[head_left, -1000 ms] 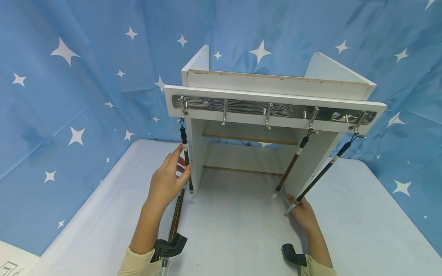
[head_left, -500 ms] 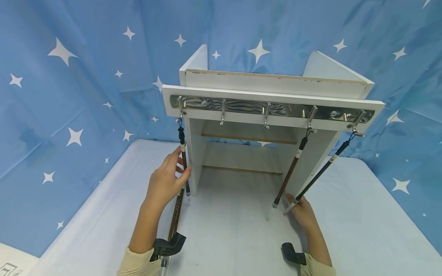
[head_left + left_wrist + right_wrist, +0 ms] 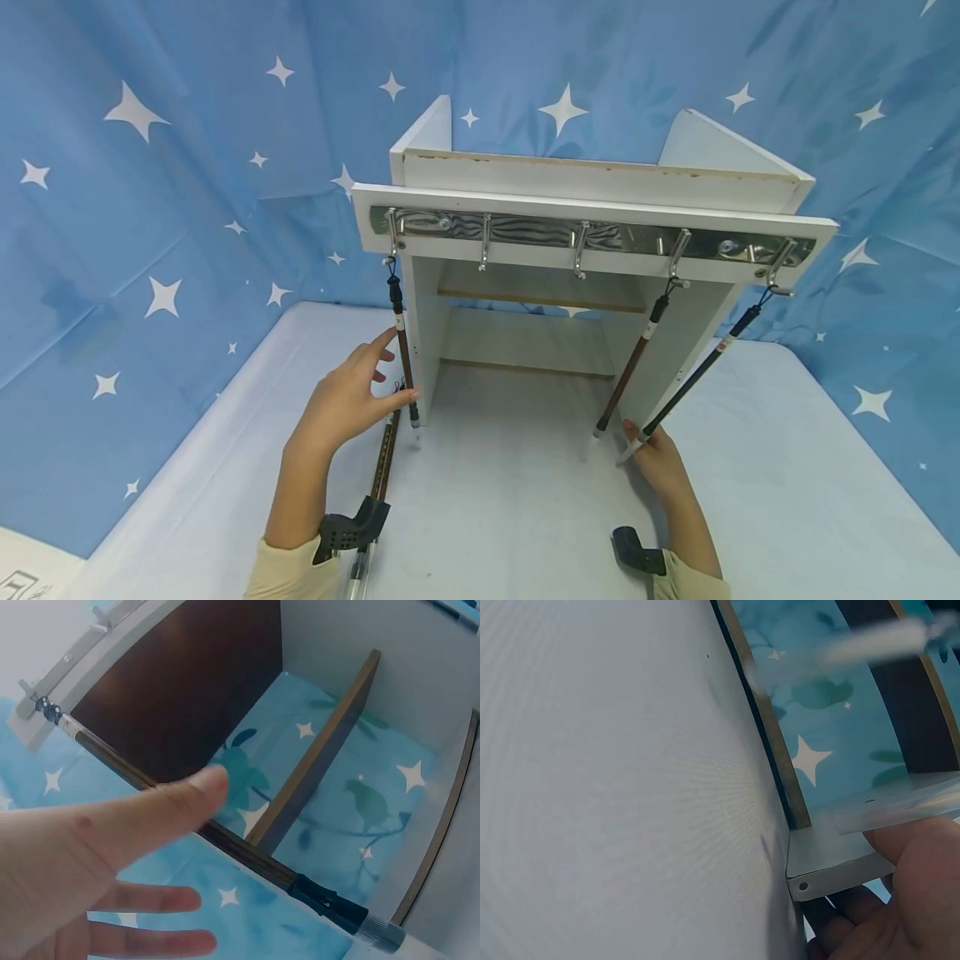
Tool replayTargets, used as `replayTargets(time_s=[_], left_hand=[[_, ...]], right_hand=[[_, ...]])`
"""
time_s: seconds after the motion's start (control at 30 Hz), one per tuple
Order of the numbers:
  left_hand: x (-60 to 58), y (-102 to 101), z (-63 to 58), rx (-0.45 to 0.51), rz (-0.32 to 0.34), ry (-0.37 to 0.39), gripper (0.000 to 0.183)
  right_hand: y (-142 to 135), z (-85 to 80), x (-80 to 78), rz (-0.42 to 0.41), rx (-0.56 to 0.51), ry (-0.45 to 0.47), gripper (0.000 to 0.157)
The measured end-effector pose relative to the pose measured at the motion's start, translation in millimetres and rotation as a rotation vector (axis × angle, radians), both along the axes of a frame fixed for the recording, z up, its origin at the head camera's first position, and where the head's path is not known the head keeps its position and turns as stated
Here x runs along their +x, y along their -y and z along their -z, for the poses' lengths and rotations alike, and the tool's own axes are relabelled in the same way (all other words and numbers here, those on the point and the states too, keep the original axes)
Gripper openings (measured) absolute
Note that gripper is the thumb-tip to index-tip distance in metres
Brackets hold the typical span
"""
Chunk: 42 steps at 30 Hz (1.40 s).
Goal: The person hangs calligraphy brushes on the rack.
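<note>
A calligraphy brush [image 3: 405, 350] with a brown shaft hangs by its loop from the far-left hook of a white wooden rack [image 3: 487, 177]. Beside it is my left hand [image 3: 341, 408], its fingers spread and loose. In the left wrist view the thumb [image 3: 180, 802] crosses in front of the brush shaft [image 3: 247, 859]; whether it touches cannot be told. My right hand [image 3: 662, 468] grips the bottom of the rack's right side panel [image 3: 847, 871], thumb inside, fingers outside. A black brush [image 3: 701, 375] and a brown brush [image 3: 632, 371] hang near that hand.
Several brushes [image 3: 385, 462] lie on the white table [image 3: 502, 508] under the left forearm. Two middle hooks [image 3: 486, 243] hold nothing. A blue star-patterned curtain [image 3: 187, 167] stands behind the rack. Printed paper [image 3: 30, 567] shows at the lower left.
My left hand has drawn slightly down and left, its thumb and fingers spreading apart around the hanging brush. The hanging brown brushes have swung a little. My right hand stays in place.
</note>
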<state>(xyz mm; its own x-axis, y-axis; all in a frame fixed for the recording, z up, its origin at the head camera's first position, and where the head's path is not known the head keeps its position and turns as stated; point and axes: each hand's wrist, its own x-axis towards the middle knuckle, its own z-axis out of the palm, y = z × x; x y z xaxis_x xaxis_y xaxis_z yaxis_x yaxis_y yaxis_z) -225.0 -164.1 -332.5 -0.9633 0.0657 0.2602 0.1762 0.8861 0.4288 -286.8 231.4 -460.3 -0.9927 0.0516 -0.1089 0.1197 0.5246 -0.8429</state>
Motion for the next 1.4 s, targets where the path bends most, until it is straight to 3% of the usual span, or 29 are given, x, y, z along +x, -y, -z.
replayTargets(time_s=[0.2, 0.63, 1.1, 1.4], left_hand=[[-3.9, 4, 5.4, -0.011, 0.007, 0.087, 0.080], [-14.6, 9, 22.3, 0.023, 0.036, 0.376, 0.083], [-25.4, 11, 41.5, 0.016, 0.010, 0.454, 0.081], [-28.2, 12, 53.8, 0.073, -0.032, 0.550, 0.086]], right_hand=[[-1, 0.7, -0.2, -0.007, 0.005, 0.015, 0.073], [-1, 1.0, -2.4, 0.005, 0.012, 0.026, 0.070], [-2, -0.8, -0.3, 0.000, -0.004, 0.021, 0.072], [-1, -1.1, -0.7, 0.000, -0.008, 0.025, 0.069]])
